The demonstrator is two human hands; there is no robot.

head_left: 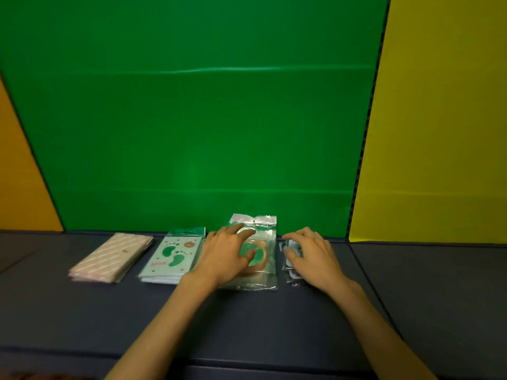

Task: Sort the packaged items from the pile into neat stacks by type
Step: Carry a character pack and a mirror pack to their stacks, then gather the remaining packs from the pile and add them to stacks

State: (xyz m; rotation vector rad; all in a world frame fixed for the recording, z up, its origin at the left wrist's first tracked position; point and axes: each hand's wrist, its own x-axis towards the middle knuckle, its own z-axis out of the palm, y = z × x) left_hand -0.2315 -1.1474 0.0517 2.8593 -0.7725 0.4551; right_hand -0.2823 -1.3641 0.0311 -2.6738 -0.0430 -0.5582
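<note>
As far as I can tell this is nearly wrapped up: four stacks sit in a row across the lower middle of the frame on the dark tabletop (82, 311), with striped pink packs (109, 257), footprint packs (175, 256), clear round-pad packs (260, 242) and a small dark-and-white stack (290, 259), and no loose pile that I can see. The left hand (227, 256) lies flat with fingers spread on the clear packs, and the right hand (310, 253) rests loosely curved over the small stack, gripping nothing as far as I can tell, so probably only squaring up is left

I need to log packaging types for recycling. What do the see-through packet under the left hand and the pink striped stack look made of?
The see-through packet looks like thin glossy plastic film: it shows glare and crinkles. The pink striped stack looks matte, probably paper or a soft printed wrap; no glare shows, so the look leaves it open.
</note>
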